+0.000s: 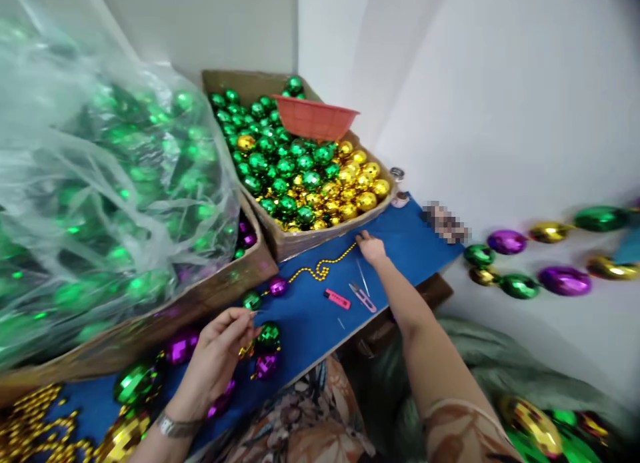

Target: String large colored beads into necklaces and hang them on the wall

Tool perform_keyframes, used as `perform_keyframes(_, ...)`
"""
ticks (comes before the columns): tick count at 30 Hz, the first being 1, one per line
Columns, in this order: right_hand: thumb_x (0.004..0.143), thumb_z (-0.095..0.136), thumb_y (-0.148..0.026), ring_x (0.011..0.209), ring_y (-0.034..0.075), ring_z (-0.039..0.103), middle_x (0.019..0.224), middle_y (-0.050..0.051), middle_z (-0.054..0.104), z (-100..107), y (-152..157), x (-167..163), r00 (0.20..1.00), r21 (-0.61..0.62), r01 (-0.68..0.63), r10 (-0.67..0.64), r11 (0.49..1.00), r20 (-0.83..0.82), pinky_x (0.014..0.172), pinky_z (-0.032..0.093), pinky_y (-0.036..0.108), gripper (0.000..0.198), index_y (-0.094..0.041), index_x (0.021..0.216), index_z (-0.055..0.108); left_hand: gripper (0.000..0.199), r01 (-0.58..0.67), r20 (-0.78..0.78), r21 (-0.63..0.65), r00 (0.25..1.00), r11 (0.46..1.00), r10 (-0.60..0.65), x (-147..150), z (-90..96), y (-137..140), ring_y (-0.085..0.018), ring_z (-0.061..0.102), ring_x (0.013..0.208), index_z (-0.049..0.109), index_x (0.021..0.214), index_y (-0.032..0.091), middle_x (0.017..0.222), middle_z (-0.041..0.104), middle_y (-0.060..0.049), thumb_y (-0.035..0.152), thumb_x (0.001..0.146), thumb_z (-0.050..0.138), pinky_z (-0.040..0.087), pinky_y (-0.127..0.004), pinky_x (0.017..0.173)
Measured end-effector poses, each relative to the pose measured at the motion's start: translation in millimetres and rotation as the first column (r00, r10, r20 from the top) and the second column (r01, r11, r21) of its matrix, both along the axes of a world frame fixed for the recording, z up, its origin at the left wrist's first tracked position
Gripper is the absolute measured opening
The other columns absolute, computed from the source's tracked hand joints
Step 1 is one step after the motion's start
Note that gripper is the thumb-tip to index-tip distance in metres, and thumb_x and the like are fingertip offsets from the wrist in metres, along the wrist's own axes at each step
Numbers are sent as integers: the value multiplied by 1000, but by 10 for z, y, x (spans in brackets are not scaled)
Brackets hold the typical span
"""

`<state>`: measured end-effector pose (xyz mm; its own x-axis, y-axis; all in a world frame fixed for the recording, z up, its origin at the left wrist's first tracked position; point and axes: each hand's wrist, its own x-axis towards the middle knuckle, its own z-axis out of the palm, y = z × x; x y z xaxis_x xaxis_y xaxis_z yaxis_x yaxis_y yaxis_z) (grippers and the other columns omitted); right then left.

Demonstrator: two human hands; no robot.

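There is one left hand (227,346) and one right hand (373,248). I see two cardboard boxes (310,241), one red basket (317,119), one pair of pink snips (363,299), one pink bar (338,299) and one blue table (415,228). In front of the white wall (525,116) are three green balls (520,286), three gold balls (549,232) and two purple balls (565,281). The boxes hold too many balls to count.

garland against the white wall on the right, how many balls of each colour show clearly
Green balls: 3
Purple balls: 2
Gold balls: 3
Total: 8, counting only those clearly visible; the frame's edge may hide more.
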<state>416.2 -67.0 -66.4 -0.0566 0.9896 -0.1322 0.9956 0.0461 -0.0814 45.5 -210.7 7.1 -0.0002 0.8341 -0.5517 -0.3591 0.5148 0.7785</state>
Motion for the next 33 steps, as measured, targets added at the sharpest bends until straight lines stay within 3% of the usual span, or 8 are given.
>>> perform_keyframes(6, 101, 29, -23, 90, 19, 64, 114, 19, 62, 193, 101, -82, 995, -89, 94, -91, 992, 37, 71, 42, 27, 34, -9, 122, 51, 30, -75, -13, 49, 997, 996, 75, -124, -19, 45, -3, 30, 47, 67, 75, 11, 54, 42, 6, 32, 62, 84, 28, -14, 42)
perform_keyframes(12, 95, 43, -31, 85, 19, 63, 98, 7, 69, 866, -184, -452, 979, -104, -203, 200, 974, -38, 70, 39, 25, 22, -20, 104, 60, 36, -99, -25, 24, 995, 995, 100, -161, -89, 80, -2, 20, 43, 66, 78, 10, 51, 30, 10, 35, 61, 84, 17, -14, 37)
perform_keyframes(15, 93, 44, -25, 79, 16, 62, 97, 5, 68, 1323, -520, -791, 847, 33, -518, 518, 855, -122, 66, 38, 25, 20, -20, 104, 60, 35, -115, 7, 28, 993, 993, 115, -136, -80, 101, -2, 21, 42, 65, 79, 11, 50, 29, 10, 35, 61, 84, 19, -14, 38)
perform_keyframes(19, 90, 47, -15, 71, 16, 59, 89, 4, 68, 1735, -965, -1323, 639, 133, -757, 768, 639, -53, 58, 36, 26, 35, -19, 124, 51, 33, -108, 39, 83, 994, 991, 105, -82, -37, 111, -6, 44, 53, 67, 79, 13, 59, 50, 4, 34, 60, 84, 45, -19, 57)
perform_keyframes(22, 93, 44, -15, 72, 17, 59, 88, 3, 68, 1759, -1120, -1692, 514, 170, -848, 857, 502, 32, 58, 37, 27, 32, -20, 124, 52, 27, -18, -35, 211, 999, 977, 26, -43, -28, 79, -8, 46, 59, 68, 78, 13, 67, 57, 1, 34, 65, 80, 43, -21, 60)
perform_keyframes(24, 95, 43, -16, 75, 17, 59, 91, 4, 68, 1678, -1110, -1876, 473, 184, -870, 879, 457, 51, 59, 39, 28, 32, -19, 126, 51, 23, 87, -116, 311, 992, 946, -52, -30, -31, 42, -7, 41, 56, 67, 75, 13, 63, 54, 2, 33, 70, 77, 35, -19, 54)
perform_keyframes(29, 97, 44, -20, 83, 18, 60, 92, 4, 67, 1478, -935, -2080, 464, 146, -877, 886, 457, 14, 65, 43, 29, 23, -18, 117, 53, 26, 326, -210, 346, 941, 880, -266, -71, 16, -44, -6, 24, 50, 64, 70, 13, 54, 41, 5, 38, 77, 70, 19, -20, 46)
perform_keyframes(33, 96, 48, -24, 91, 18, 60, 104, 6, 66, 1418, -879, -2115, 482, 105, -866, 872, 489, -88, 73, 45, 29, 24, -18, 119, 51, 28, 424, -255, 330, 900, 843, -353, -121, 97, -71, -6, 32, 52, 69, 80, 13, 63, 52, 2, 41, 78, 68, 24, -20, 49)
